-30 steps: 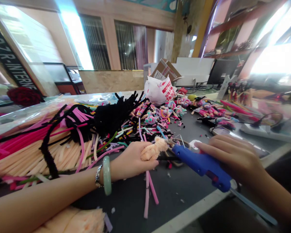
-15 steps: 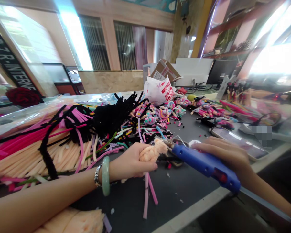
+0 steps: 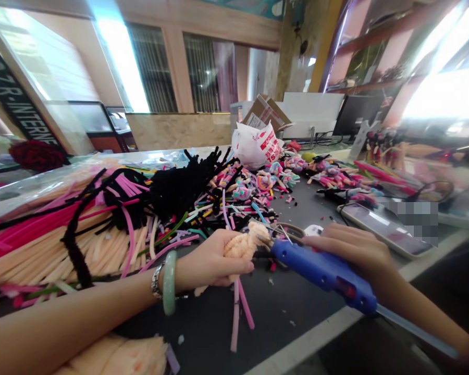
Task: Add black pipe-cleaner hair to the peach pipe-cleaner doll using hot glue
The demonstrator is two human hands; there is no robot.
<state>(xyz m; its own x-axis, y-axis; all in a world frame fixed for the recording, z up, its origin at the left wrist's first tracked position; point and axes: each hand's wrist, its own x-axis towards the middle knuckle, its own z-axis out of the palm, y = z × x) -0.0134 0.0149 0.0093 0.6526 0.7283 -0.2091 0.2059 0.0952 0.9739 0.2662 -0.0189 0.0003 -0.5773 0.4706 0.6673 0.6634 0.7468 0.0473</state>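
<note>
Clutching a peach chenille figure [image 3: 242,247] in the left grip [image 3: 213,260], a blue hot glue gun [image 3: 320,273] in the right grip [image 3: 352,247].

The glue gun [image 3: 320,273] is glossy blue plastic. The peach pipe-cleaner figure [image 3: 242,247] is fuzzy chenille with a rough, soft-looking surface, like the black pipe cleaners [image 3: 180,190]. The green bangle [image 3: 169,283] is smooth and polished, the bracelet [image 3: 157,281] shiny metal, the carrier bag [image 3: 254,146] thin glossy plastic, the box [image 3: 266,113] matt cardboard.
</note>
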